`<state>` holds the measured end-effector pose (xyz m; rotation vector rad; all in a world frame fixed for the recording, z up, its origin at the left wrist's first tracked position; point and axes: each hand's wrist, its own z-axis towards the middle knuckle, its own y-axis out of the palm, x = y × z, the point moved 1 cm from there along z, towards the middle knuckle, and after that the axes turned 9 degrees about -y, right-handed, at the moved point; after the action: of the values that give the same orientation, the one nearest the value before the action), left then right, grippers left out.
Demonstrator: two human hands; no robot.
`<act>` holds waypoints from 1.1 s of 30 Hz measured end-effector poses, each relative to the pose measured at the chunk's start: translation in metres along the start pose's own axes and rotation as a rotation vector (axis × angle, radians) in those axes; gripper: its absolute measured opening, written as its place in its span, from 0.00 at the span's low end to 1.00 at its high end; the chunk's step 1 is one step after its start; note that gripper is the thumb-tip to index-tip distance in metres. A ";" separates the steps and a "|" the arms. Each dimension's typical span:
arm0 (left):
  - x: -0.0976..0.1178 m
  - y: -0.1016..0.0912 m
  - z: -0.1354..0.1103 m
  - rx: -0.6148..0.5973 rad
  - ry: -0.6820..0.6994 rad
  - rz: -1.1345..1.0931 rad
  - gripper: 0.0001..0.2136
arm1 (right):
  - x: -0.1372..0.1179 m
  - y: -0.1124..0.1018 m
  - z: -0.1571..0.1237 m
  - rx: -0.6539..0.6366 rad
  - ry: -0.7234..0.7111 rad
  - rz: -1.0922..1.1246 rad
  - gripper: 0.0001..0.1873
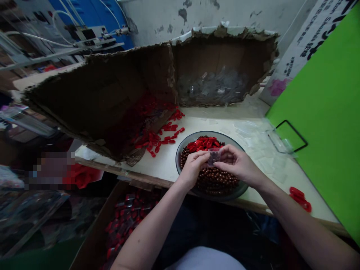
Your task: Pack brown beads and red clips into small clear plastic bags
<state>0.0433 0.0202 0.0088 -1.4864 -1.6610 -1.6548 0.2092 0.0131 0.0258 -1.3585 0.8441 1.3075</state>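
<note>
Between both hands is a small clear plastic box (214, 158) with something dark in or behind it. My left hand (194, 165) pinches its left side. The thumb and fingers of my right hand (234, 163) close on its right side. Directly beneath is a round grey bowl (180, 144) full of dark brown beads (218, 180), some apparently in strings. On the beads, toward the bowl's far side, lies a heap of red plastic pieces (206, 142). My hands hide the bowl's middle.
Loose red pieces spill from a torn cardboard box (107, 78) at left; another cardboard compartment (208, 52) holds clear plastic parts (225, 84). Flat clear pieces (264, 150) lie at right, beside a green panel (323, 112). Below the table edge, a box contains red-and-clear items (129, 217).
</note>
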 end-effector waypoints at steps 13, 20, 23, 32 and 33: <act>-0.001 -0.003 -0.003 -0.006 -0.044 0.004 0.16 | -0.001 0.006 -0.005 -0.036 0.058 0.085 0.16; 0.000 -0.006 -0.004 -0.011 -0.088 0.013 0.19 | 0.009 -0.023 0.000 0.020 -0.054 -0.274 0.13; 0.002 -0.012 -0.005 0.012 -0.103 -0.010 0.20 | 0.022 -0.040 0.009 0.042 -0.122 -0.697 0.08; 0.001 -0.032 0.002 0.224 0.067 -0.024 0.18 | 0.045 -0.026 0.029 -0.182 -0.009 -0.943 0.04; -0.001 -0.032 0.002 0.229 0.077 -0.001 0.17 | 0.047 -0.025 0.029 -0.159 0.029 -0.940 0.04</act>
<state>0.0175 0.0295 -0.0087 -1.2965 -1.7426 -1.4465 0.2331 0.0541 -0.0113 -1.6048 0.0502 0.6129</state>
